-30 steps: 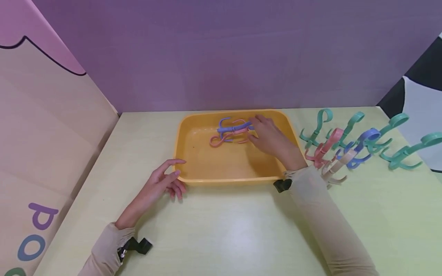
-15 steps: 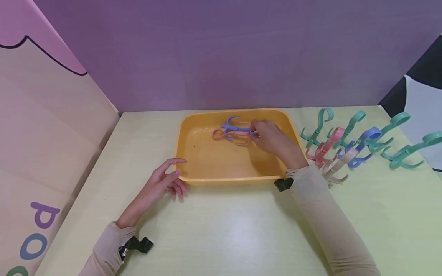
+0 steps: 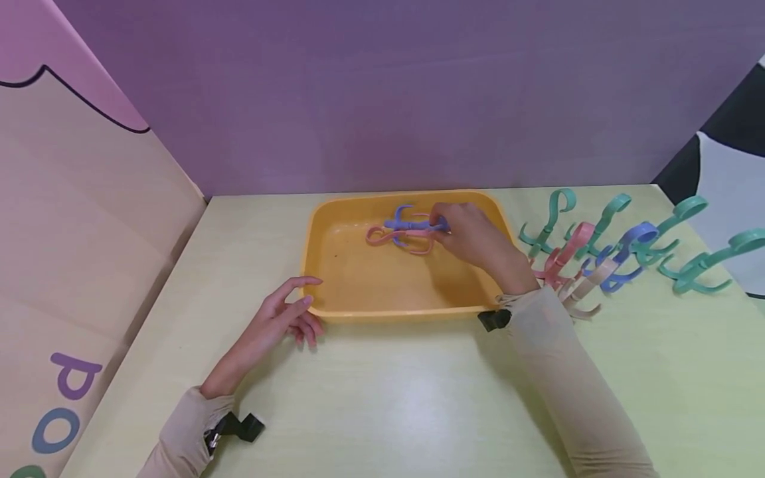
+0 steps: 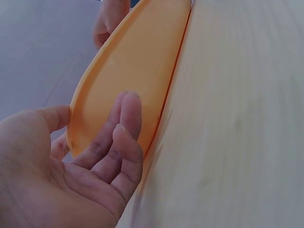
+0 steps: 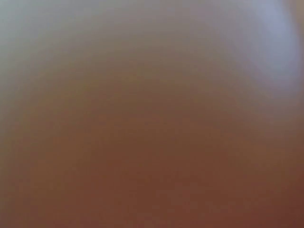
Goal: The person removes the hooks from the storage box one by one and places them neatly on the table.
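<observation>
In the head view, a blue multi-pronged hanging hook and a pink one lie tangled or overlapping in the yellow tray. My right hand reaches over the tray and pinches the blue hook's right end between thumb and fingers. Part of that end is hidden by the fingers. My left hand rests at the tray's front left corner, index finger over the rim, other fingers relaxed. The left wrist view shows these fingers loosely bent beside the tray wall. The right wrist view is only blur.
Right of the tray, several green hooks stand on the table with a pink hook, a blue hook and a beige hook. A purple wall rises behind the table. A light panel borders the left.
The blue hook has shifted slightly right under my right hand, whose fingers have closed on its end. The pink hook has turned to lie more level. My left hand stays put.
</observation>
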`<state>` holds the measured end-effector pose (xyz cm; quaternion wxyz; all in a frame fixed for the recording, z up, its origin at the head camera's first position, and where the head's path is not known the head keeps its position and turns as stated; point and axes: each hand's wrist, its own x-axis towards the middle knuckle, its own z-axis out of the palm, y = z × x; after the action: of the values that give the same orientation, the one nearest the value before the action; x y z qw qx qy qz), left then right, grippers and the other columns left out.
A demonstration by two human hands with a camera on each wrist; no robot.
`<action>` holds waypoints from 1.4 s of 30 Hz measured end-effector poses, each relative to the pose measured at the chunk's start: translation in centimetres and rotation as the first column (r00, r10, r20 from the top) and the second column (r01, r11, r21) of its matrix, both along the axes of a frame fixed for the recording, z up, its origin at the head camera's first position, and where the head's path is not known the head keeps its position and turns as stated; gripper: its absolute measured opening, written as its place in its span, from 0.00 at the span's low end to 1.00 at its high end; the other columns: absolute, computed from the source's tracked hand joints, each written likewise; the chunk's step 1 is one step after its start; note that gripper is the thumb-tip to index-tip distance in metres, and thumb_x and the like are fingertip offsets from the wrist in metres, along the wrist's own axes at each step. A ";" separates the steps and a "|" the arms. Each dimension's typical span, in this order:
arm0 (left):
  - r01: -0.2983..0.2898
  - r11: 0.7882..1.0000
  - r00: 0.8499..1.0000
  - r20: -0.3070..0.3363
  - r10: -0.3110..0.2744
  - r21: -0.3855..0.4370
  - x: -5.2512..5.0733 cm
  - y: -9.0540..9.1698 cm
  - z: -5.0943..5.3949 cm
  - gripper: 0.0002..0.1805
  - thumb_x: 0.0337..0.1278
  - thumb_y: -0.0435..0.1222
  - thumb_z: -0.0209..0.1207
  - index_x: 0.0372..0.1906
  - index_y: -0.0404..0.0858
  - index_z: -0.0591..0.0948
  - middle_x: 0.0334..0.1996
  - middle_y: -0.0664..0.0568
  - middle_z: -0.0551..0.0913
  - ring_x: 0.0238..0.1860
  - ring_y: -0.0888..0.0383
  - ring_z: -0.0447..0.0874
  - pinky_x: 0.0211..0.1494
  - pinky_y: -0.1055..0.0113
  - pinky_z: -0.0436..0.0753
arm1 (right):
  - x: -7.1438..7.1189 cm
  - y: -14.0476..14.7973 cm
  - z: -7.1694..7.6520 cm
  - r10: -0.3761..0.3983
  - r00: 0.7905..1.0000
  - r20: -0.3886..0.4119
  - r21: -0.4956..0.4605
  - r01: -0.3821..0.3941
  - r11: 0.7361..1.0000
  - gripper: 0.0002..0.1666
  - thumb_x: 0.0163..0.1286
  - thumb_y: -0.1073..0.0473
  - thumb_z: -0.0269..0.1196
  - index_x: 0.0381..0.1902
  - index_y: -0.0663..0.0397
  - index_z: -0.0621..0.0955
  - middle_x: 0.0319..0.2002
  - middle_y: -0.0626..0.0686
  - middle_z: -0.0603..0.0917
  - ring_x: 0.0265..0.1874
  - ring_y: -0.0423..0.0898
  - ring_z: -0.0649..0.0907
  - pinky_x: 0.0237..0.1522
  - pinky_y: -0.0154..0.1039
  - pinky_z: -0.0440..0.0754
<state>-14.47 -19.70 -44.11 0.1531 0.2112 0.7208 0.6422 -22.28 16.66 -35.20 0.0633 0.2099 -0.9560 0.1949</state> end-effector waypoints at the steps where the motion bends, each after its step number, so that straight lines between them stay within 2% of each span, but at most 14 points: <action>1: -0.001 1.000 1.000 -0.001 0.001 0.000 0.0 0.0 0.0 0.24 0.79 0.41 0.46 0.71 0.36 0.63 0.28 0.32 0.85 0.23 0.39 0.85 0.24 0.61 0.81 | 0.0 -0.1 0.1 0.002 1.000 -0.003 -0.001 -0.002 1.000 0.11 0.67 0.59 0.68 0.41 0.61 0.82 0.31 0.56 0.84 0.28 0.53 0.77 0.36 0.47 0.73; 8: -0.007 1.000 1.000 0.002 0.007 -0.003 0.0 0.0 -0.2 0.24 0.79 0.41 0.46 0.71 0.36 0.63 0.28 0.33 0.84 0.23 0.39 0.85 0.24 0.61 0.81 | 0.1 -0.3 0.5 0.038 0.998 -0.039 -0.013 -0.039 0.999 0.10 0.67 0.60 0.68 0.39 0.62 0.82 0.34 0.57 0.87 0.28 0.53 0.79 0.34 0.47 0.74; 15: -0.005 1.000 1.000 0.001 0.005 -0.008 -0.1 0.2 -0.1 0.23 0.79 0.41 0.46 0.71 0.37 0.63 0.29 0.35 0.85 0.23 0.39 0.85 0.24 0.60 0.82 | 0.4 -0.3 0.9 0.063 0.994 -0.091 -0.053 -0.068 0.996 0.09 0.66 0.60 0.70 0.36 0.62 0.83 0.31 0.56 0.87 0.22 0.50 0.75 0.30 0.43 0.71; 22: -0.003 1.000 1.000 0.004 0.003 -0.005 -0.2 0.5 0.0 0.24 0.79 0.41 0.46 0.71 0.37 0.63 0.28 0.33 0.85 0.23 0.39 0.84 0.24 0.60 0.81 | 0.2 0.5 0.8 0.072 0.993 -0.097 -0.086 -0.081 0.993 0.08 0.65 0.62 0.70 0.35 0.62 0.83 0.34 0.57 0.88 0.34 0.53 0.86 0.37 0.47 0.79; 29: -0.009 1.000 1.000 -0.002 0.008 -0.012 -0.1 0.3 0.0 0.24 0.79 0.42 0.46 0.71 0.36 0.63 0.29 0.33 0.85 0.23 0.39 0.84 0.24 0.59 0.81 | 0.3 1.2 0.8 0.077 0.996 -0.053 -0.056 -0.080 0.995 0.07 0.66 0.61 0.69 0.36 0.60 0.83 0.35 0.56 0.88 0.35 0.52 0.86 0.36 0.46 0.78; 35: -0.012 1.000 1.000 -0.008 0.012 -0.017 -0.2 0.3 0.0 0.23 0.79 0.42 0.46 0.71 0.37 0.63 0.28 0.33 0.85 0.23 0.38 0.84 0.24 0.60 0.81 | 1.3 0.7 0.9 0.123 0.991 -0.050 -0.027 -0.124 0.992 0.06 0.67 0.62 0.68 0.37 0.61 0.84 0.35 0.55 0.88 0.37 0.54 0.87 0.39 0.48 0.81; 42: 0.018 1.000 1.000 -0.017 -0.018 0.002 0.0 0.7 0.0 0.22 0.80 0.40 0.45 0.69 0.34 0.64 0.29 0.34 0.85 0.23 0.39 0.85 0.24 0.60 0.81 | 3.2 0.3 1.2 0.115 0.991 0.072 0.029 -0.117 0.993 0.06 0.65 0.65 0.69 0.39 0.60 0.84 0.37 0.53 0.88 0.36 0.52 0.84 0.40 0.46 0.81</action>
<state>-14.50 -19.00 -44.09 0.1524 0.2233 0.7197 0.6395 -19.04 16.97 -33.97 0.0149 0.2592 -0.9469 0.1896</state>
